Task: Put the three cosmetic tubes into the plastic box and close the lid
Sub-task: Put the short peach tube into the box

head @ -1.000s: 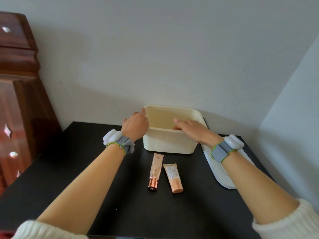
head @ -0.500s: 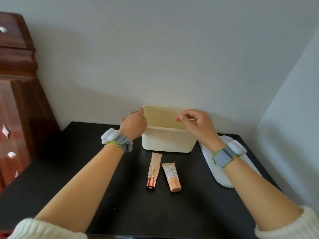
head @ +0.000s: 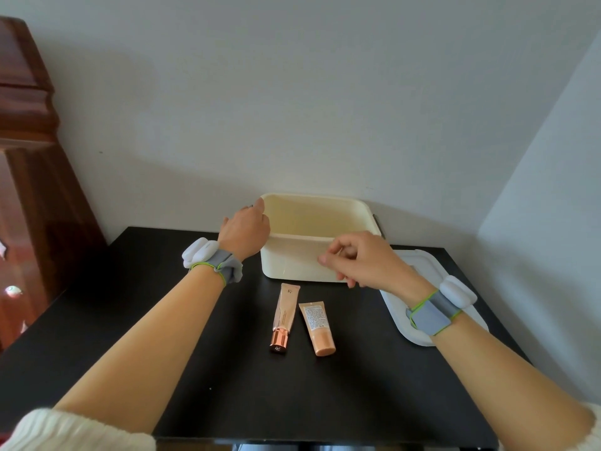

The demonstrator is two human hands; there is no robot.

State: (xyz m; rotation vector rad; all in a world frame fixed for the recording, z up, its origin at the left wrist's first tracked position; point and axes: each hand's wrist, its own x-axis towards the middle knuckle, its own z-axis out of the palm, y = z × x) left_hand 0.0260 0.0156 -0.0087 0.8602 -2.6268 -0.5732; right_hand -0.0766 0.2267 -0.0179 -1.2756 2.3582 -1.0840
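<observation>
Head view: left hand (head: 244, 235) gripping plastic box (head: 292, 260) rim, seemingly steadying it; right hand (head: 361, 260) empty, fingers loosely apart, above two tubes (head: 300, 317) just below it.

2 bare forearms with wrist bands and knit cuffs

The left hand (head: 245, 231) and right hand (head: 366, 260) are bare, with no rings that can be made out. Each wrist carries 1 grey fabric band (head: 224, 266) edged with a thin lime-green cord, and a rounded white plastic pod (head: 198, 252) sits on its outer side. Both forearms are uncovered up to cream ribbed knit sleeves (head: 74, 432), pushed back near the elbows at the bottom corners.
</observation>
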